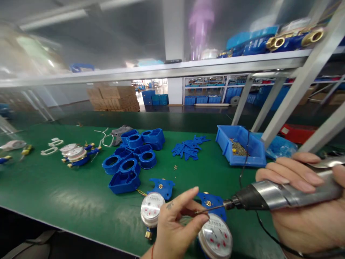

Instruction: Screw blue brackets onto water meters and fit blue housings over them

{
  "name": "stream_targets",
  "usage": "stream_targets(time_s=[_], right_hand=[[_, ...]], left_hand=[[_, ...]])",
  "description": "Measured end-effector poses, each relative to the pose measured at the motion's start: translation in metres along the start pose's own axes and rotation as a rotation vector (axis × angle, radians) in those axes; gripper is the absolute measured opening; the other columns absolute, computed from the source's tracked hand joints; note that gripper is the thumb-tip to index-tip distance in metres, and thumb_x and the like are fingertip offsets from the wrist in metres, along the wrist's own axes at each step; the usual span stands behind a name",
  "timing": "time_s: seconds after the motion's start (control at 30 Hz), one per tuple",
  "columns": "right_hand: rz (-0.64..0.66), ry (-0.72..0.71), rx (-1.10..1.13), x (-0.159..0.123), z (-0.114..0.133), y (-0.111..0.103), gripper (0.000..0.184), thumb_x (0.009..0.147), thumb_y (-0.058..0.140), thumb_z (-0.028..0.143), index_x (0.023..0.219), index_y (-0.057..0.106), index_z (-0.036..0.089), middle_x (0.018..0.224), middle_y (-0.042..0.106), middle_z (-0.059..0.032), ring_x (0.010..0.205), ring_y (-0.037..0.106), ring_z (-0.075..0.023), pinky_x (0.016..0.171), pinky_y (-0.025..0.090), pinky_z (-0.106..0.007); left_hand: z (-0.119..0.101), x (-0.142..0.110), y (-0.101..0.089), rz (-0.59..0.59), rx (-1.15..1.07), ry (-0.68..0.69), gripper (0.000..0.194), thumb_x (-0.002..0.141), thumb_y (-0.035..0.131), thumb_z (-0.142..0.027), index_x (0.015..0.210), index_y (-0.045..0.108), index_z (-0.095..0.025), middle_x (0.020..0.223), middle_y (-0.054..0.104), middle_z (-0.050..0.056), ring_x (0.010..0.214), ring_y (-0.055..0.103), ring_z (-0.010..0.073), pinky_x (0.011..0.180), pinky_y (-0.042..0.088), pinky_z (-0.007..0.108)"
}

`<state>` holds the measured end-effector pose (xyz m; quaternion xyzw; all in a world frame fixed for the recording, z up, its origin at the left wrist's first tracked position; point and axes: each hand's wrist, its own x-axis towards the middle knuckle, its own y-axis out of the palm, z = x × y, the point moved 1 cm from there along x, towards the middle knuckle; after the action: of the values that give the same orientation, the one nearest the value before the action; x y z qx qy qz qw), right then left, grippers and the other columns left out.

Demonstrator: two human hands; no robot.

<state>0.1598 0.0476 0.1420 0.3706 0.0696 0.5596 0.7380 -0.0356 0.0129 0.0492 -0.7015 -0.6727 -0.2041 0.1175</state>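
My right hand point(304, 205) grips a silver electric screwdriver point(280, 196) held level, its bit pointing left. My left hand point(175, 226) pinches at the tip of the bit, thumb and forefinger closed together; whether a screw is between them is too small to tell. Just below lie two water meters with white dials, one point(215, 237) under the bit with a blue plate point(211, 203) behind it, the other point(151, 210) to the left next to a blue plate point(162, 187).
On the green bench point(67, 194) sit several blue plastic housings point(132, 158), a pile of flat blue plates point(188, 147), a blue bin of small screws point(238, 145), assembled meters point(77, 154) and white rings point(52, 146). Slanted metal struts point(302, 82) rise at right.
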Motion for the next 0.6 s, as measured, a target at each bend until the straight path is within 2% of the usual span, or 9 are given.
stream_targets(time_s=[0.07,0.13,0.17,0.23,0.3,0.37,0.43,0.53,0.6], right_hand=[[-0.003,0.039,0.115,0.0,0.0,0.004,0.019,0.068,0.062,0.035,0.075,0.051,0.021,0.063,0.009,0.0063,0.05,0.007,-0.0102,0.045,0.025,-0.024],[0.015,0.045,0.13,-0.001,-0.002,0.007,0.023,0.063,0.067,0.033,0.074,0.051,0.02,0.061,0.012,0.0064,0.048,0.012,-0.0096,0.045,0.027,-0.025],[0.026,0.044,0.109,-0.001,-0.002,0.007,0.023,0.063,0.067,0.033,0.073,0.051,0.02,0.06,0.013,0.0063,0.048,0.014,-0.0097,0.045,0.026,-0.025],[0.044,0.038,0.062,-0.002,-0.004,0.005,0.02,0.065,0.065,0.035,0.073,0.052,0.022,0.059,0.014,0.0057,0.047,0.016,-0.0106,0.045,0.024,-0.026],[0.062,0.039,-0.004,-0.003,-0.008,0.001,0.016,0.068,0.061,0.038,0.073,0.054,0.025,0.059,0.014,0.0044,0.047,0.017,-0.0124,0.045,0.021,-0.029],[0.088,0.044,-0.072,-0.003,-0.013,-0.002,0.014,0.07,0.056,0.043,0.074,0.055,0.03,0.058,0.015,0.003,0.047,0.018,-0.0142,0.046,0.018,-0.033],[0.1,0.05,-0.126,-0.004,-0.019,-0.003,0.015,0.071,0.053,0.047,0.074,0.056,0.032,0.057,0.014,0.0023,0.047,0.018,-0.015,0.047,0.017,-0.036],[0.031,0.03,-0.191,-0.007,-0.029,0.006,0.014,0.071,0.05,0.046,0.071,0.056,0.033,0.057,0.012,0.0023,0.047,0.016,-0.0151,0.047,0.016,-0.037],[-0.012,0.006,-0.217,-0.008,-0.034,0.016,0.011,0.069,0.05,0.043,0.069,0.056,0.033,0.057,0.012,0.0021,0.047,0.015,-0.0151,0.046,0.016,-0.036]], left_hand=[[-0.005,-0.002,-0.009,0.056,0.179,0.128,0.067,0.075,0.071,-0.039,0.135,0.043,-0.031,0.106,0.069,0.007,0.093,0.067,0.0217,0.084,0.054,0.033],[-0.011,-0.005,-0.022,0.023,0.363,0.269,0.072,0.079,0.063,-0.049,0.14,0.033,-0.024,0.122,0.061,0.012,0.109,0.059,0.0265,0.094,0.048,0.04],[-0.014,-0.006,-0.031,-0.001,0.448,0.347,0.067,0.083,0.058,-0.048,0.139,0.034,-0.021,0.122,0.06,0.014,0.111,0.057,0.0272,0.095,0.046,0.041],[-0.019,-0.006,-0.05,-0.028,0.629,0.5,0.047,0.086,0.055,-0.035,0.128,0.045,-0.017,0.112,0.063,0.013,0.107,0.058,0.026,0.092,0.048,0.041],[-0.017,-0.005,-0.07,0.003,0.835,0.584,0.031,0.08,0.059,-0.02,0.111,0.056,-0.018,0.102,0.064,0.01,0.102,0.058,0.0246,0.086,0.05,0.039],[-0.008,-0.006,-0.088,0.034,1.003,0.566,0.025,0.075,0.062,-0.013,0.099,0.059,-0.02,0.101,0.063,0.008,0.1,0.057,0.0242,0.084,0.051,0.039],[0.005,-0.009,-0.101,0.03,1.063,0.511,0.024,0.074,0.064,-0.016,0.097,0.059,-0.021,0.104,0.061,0.009,0.101,0.057,0.0253,0.083,0.052,0.041],[0.026,-0.017,-0.105,0.002,1.017,0.467,0.027,0.075,0.066,-0.021,0.101,0.058,-0.019,0.108,0.059,0.011,0.103,0.056,0.0271,0.083,0.052,0.043],[0.036,-0.019,-0.101,-0.005,0.959,0.491,0.029,0.075,0.066,-0.017,0.103,0.057,-0.019,0.109,0.058,0.011,0.104,0.056,0.0263,0.085,0.052,0.042]])
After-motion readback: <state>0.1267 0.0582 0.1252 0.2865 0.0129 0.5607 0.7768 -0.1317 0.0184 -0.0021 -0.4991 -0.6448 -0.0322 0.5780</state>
